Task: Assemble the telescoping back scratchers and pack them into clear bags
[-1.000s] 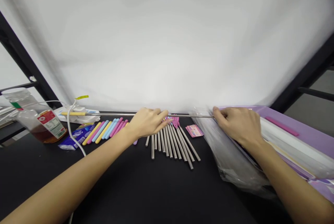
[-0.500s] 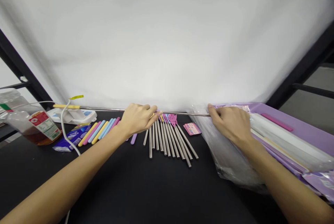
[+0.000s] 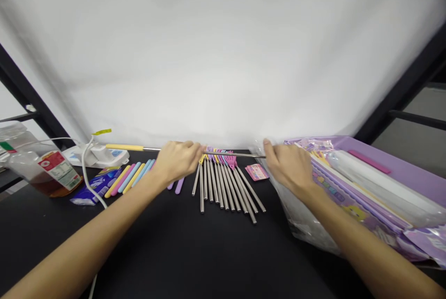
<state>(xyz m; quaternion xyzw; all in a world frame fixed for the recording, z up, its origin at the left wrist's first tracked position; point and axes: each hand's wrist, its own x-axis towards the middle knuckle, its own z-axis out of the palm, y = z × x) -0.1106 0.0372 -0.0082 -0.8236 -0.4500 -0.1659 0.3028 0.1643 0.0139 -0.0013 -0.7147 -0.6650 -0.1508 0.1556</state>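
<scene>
A telescopic back scratcher with a yellow handle and a thin metal rod stretches level between my hands. My left hand is closed round the rod, to the right of the handle. At the rod's far right end my right hand is closed on it, hiding the tip. Below and between the hands, several metal rods with small coloured hand-shaped heads lie fanned out on the black table. Several coloured handles lie side by side near my left forearm.
On the right, a purple bin holds long packages, with a clear plastic bag beside it. Pink cards lie behind. At left are a bottle of brown liquid, a blue packet, a white power strip and a cable.
The back scratcher has become shorter between its ends: its yellow handle has shifted right towards my left hand. My right hand has moved left, and my left hand slightly left.
</scene>
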